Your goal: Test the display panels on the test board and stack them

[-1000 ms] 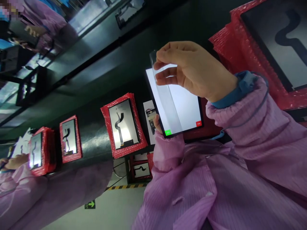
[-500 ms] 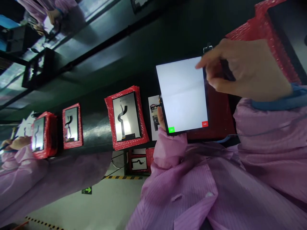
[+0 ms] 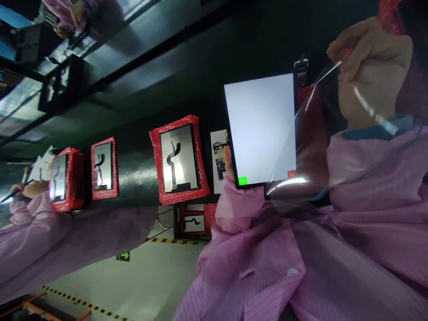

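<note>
A lit white display panel (image 3: 261, 127) with a small green and a small red button at its lower edge is gripped by my left hand (image 3: 228, 159). Only the thumb shows at the panel's left edge; the other fingers are behind it. My right hand (image 3: 368, 67) is up at the right, beside the panel, with thumb and fingers pinched on a clear protective film (image 3: 314, 133). The film curves from the pinch down to the panel's lower right corner and glints in the light.
A dark conveyor belt (image 3: 133, 111) carries red bubble-wrap pads (image 3: 179, 162) with display panels lying back side up. A paper card (image 3: 219, 156) lies beside my panel. A co-worker's hand (image 3: 25, 191) holds a pen at far left. Another person stands at top left. Grey floor with hazard tape lies below.
My right hand went from pinching the film over the panel's face to its right edge, then up and right, drawing the film off the screen. The panel stayed held in my left hand.
</note>
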`<state>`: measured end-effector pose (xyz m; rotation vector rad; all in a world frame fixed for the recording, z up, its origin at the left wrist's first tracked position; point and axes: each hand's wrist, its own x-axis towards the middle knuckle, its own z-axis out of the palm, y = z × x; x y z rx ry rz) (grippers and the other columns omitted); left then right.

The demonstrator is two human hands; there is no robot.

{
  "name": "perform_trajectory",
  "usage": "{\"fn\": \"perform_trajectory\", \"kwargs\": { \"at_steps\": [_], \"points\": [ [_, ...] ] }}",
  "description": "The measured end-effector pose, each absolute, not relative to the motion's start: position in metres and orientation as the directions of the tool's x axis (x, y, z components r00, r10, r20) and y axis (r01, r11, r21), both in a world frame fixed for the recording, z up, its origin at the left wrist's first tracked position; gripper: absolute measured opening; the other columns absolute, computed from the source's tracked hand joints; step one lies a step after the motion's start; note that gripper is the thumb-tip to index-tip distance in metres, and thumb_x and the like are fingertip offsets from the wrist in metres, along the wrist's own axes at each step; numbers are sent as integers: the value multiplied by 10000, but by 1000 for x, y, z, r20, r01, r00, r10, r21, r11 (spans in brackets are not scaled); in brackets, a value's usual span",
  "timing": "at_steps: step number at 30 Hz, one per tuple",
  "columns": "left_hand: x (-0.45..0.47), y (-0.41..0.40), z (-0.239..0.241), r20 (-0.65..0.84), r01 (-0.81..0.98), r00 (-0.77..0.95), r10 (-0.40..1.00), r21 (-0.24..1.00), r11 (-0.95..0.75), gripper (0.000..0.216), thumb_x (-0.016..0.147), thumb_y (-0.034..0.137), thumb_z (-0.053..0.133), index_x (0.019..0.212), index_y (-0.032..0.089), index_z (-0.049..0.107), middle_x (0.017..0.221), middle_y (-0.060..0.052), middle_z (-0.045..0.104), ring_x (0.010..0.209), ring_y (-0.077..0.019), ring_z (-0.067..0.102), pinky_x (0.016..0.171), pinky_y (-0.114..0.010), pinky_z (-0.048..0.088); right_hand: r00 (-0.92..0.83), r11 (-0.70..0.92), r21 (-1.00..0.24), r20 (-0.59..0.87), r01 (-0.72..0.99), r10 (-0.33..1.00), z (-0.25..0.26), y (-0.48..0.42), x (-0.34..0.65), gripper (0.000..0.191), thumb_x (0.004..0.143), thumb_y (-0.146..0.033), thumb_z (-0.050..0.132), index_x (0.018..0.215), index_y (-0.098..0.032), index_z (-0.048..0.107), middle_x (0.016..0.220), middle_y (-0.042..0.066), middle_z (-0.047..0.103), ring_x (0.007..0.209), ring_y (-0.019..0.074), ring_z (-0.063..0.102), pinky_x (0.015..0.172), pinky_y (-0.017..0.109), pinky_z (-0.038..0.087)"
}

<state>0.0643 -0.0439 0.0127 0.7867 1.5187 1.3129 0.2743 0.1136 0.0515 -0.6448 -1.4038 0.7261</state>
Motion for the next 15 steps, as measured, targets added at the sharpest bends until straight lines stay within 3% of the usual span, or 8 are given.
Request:
{"fn": "perform_trajectory", "kwargs": {
  "at_steps": [4,7,11,15],
  "points": [
    [66,-44,10,-176,-236,-283,943,966,110,795,1032,652,49,1405,189,577,1248,-118,760,1301,-276,653,950,-450,641,48,451,-889,455,77,889,49,113,269,235,676,-178,497,561,-362,408,1063,69,732,1052,252,647,979,461,524],
    [65,-40,10,-147,-225,-220,964,969,96,825,1029,662,52,1393,162,598,1230,-140,764,1234,-294,694,951,-467,637,14,427,-890,434,161,901,47,111,266,185,736,-217,494,630,-360,446,1162,71,722,1150,250,624,1051,459,505],
    [65,-31,11,-156,-3,-192,969,987,159,915,1023,607,-72,1310,173,682,1221,-148,763,1135,-277,744,911,-449,651,-104,495,-852,484,173,869,42,111,260,70,776,-280,653,807,-335,624,1252,87,694,1184,264,624,1009,460,507],
    [58,-33,10,-44,255,-261,964,960,112,713,1074,554,119,1279,224,717,1060,-107,799,1088,-265,758,926,-447,649,-144,477,-764,463,434,874,37,107,251,283,864,-308,690,1145,-278,705,1374,78,654,1322,252,551,1181,497,351]
  ]
}}
